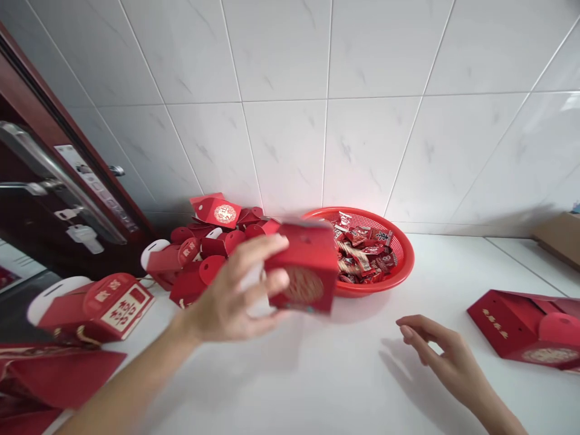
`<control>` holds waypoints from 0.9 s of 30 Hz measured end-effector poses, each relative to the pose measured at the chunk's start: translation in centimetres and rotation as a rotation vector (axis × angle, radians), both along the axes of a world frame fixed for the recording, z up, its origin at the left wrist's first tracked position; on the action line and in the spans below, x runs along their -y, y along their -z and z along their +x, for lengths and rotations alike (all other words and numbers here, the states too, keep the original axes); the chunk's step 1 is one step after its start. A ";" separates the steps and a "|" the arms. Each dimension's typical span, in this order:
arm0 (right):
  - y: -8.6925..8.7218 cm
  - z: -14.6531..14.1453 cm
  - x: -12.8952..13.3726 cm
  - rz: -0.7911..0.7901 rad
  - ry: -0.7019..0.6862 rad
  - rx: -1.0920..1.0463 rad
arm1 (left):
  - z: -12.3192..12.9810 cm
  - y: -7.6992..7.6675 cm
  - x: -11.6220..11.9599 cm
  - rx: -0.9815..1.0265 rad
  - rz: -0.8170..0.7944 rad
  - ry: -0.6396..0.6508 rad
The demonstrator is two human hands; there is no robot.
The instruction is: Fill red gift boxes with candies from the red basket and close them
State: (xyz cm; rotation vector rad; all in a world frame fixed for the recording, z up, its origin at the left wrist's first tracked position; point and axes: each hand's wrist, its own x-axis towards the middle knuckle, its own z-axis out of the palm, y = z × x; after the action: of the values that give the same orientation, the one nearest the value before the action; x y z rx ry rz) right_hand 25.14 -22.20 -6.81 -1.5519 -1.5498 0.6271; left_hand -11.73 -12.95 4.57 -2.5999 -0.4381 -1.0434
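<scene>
My left hand (240, 296) is closed on a small red candy box (308, 266) with a round gold pattern, its fingers along the left side. The box is held up in front of a red plastic basket (401, 272) and is slightly blurred by motion. Wrapped candies (365, 251) fill the basket, partly hidden by the box. Over the white tabletop, my right hand (439, 350) hovers with loosely curled fingers and nothing in them. Nearest to it on the right is another red candy box (521, 332) with gold print.
Several red boxes (199, 248) are piled against the tiled wall (285, 145) at the left. Closer stand a box with a white label (104, 308) and a red box (58, 374). A door with a metal handle (58, 175) is at the left, a cardboard box (559, 238) at the far right.
</scene>
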 end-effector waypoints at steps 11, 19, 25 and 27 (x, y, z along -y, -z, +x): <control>-1.8 -3.0 0.0 -0.023 -0.363 -0.351 | 6.8 10.4 2.4 -0.118 -0.249 0.344; 0.0 -3.4 0.0 0.091 -0.133 -0.176 | 7.8 11.1 2.2 -0.041 -0.649 0.467; -0.3 -3.9 0.4 0.343 -0.012 0.060 | 9.1 9.4 2.9 0.215 -0.985 0.312; -0.5 -4.3 0.6 0.426 -0.001 0.102 | 9.6 8.8 3.1 0.245 -1.087 0.257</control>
State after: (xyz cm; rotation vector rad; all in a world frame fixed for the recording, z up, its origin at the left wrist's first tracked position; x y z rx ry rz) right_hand 20.86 -22.75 -6.27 -1.2734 -1.6324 0.1987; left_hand -2.14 -16.01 -4.26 -3.5323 -0.9650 -1.5182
